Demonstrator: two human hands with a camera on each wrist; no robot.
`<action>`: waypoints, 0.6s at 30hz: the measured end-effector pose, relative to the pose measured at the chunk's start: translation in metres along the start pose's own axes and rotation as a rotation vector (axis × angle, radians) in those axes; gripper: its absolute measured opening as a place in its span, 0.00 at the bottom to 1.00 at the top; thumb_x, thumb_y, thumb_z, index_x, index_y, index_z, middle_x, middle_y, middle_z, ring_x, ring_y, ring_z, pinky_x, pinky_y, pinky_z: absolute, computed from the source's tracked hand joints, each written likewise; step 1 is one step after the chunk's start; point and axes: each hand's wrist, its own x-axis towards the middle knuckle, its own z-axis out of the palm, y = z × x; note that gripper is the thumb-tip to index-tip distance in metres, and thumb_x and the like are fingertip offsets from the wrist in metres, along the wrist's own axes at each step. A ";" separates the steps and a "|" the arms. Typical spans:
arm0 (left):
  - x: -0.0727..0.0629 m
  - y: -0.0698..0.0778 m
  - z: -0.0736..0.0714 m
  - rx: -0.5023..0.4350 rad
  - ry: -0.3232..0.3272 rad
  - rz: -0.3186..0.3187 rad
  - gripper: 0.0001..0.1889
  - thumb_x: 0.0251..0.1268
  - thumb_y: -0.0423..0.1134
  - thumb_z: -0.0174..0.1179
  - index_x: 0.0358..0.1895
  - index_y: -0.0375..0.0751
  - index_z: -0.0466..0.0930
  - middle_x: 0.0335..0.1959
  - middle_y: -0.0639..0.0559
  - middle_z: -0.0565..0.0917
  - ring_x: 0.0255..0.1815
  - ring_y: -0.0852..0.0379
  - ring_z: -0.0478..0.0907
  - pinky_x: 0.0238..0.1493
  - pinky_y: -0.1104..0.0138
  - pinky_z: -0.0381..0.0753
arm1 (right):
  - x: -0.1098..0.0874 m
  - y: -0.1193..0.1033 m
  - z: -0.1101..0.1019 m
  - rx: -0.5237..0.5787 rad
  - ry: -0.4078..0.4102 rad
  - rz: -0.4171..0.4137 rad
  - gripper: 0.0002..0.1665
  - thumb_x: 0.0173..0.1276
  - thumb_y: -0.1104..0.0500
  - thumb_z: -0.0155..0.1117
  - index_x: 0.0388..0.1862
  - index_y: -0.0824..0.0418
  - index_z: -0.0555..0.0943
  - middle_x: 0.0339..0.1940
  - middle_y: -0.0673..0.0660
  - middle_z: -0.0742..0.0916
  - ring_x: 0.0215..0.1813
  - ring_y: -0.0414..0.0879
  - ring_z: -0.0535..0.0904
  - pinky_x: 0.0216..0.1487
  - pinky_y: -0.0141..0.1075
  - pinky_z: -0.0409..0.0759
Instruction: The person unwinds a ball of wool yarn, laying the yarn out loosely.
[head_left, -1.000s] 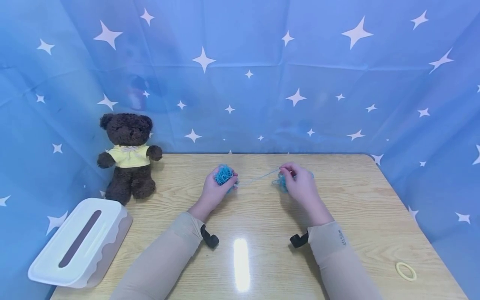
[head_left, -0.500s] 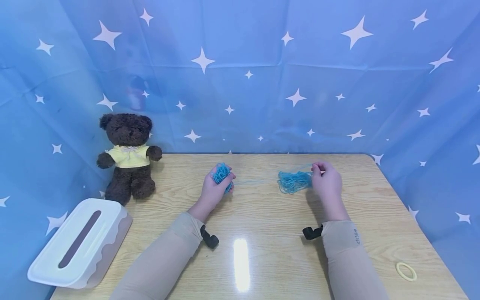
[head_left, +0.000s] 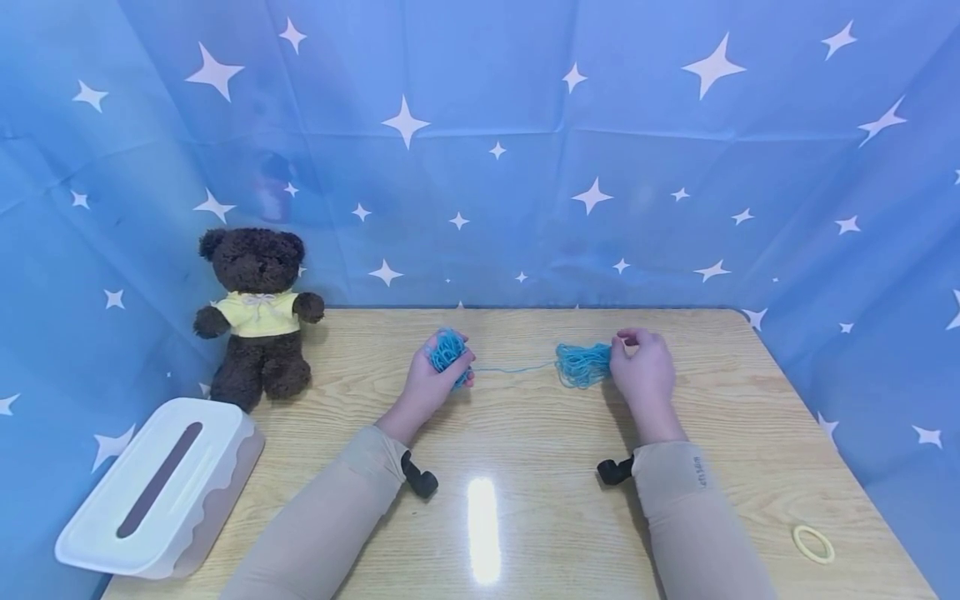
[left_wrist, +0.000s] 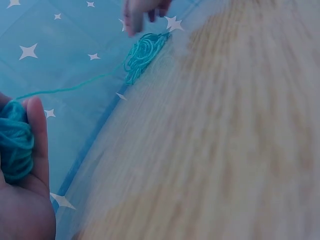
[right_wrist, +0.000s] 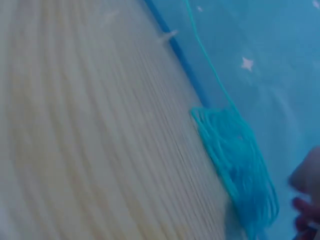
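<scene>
Woodgrain tbl [head_left: 555, 533]: blue yarn [head_left: 582, 366] nr back, yellow ring [head_left: 795, 542] nr R edge, white box [head_left: 183, 492] & bear [head_left: 262, 317] L.

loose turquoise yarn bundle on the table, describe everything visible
The loose turquoise yarn bundle lies on the pale wooden table near its far edge. Soft-looking strands form long loops. One strand runs to the wound turquoise yarn ball in the left hand. The right hand overlaps it in the head view, but the right wrist view shows a gap.
</scene>
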 end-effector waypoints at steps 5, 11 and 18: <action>-0.001 0.000 -0.001 -0.001 -0.021 0.000 0.16 0.80 0.40 0.68 0.64 0.43 0.80 0.54 0.23 0.83 0.35 0.57 0.90 0.43 0.65 0.95 | -0.019 -0.034 0.021 0.131 -0.026 -0.252 0.20 0.87 0.50 0.58 0.64 0.61 0.86 0.62 0.64 0.85 0.52 0.59 0.84 0.51 0.52 0.84; 0.000 -0.002 -0.002 -0.016 -0.050 -0.009 0.22 0.80 0.40 0.69 0.68 0.36 0.76 0.53 0.28 0.84 0.37 0.57 0.91 0.46 0.62 0.95 | -0.056 -0.073 0.055 0.236 -0.401 -0.448 0.25 0.88 0.48 0.60 0.77 0.56 0.80 0.66 0.59 0.89 0.48 0.49 0.89 0.46 0.41 0.89; 0.002 -0.004 -0.001 -0.005 -0.065 0.009 0.23 0.80 0.38 0.67 0.69 0.30 0.73 0.48 0.46 0.86 0.37 0.56 0.90 0.46 0.63 0.95 | -0.074 -0.088 0.069 0.215 -0.438 -0.470 0.20 0.86 0.49 0.64 0.67 0.56 0.88 0.54 0.54 0.93 0.37 0.41 0.85 0.36 0.34 0.85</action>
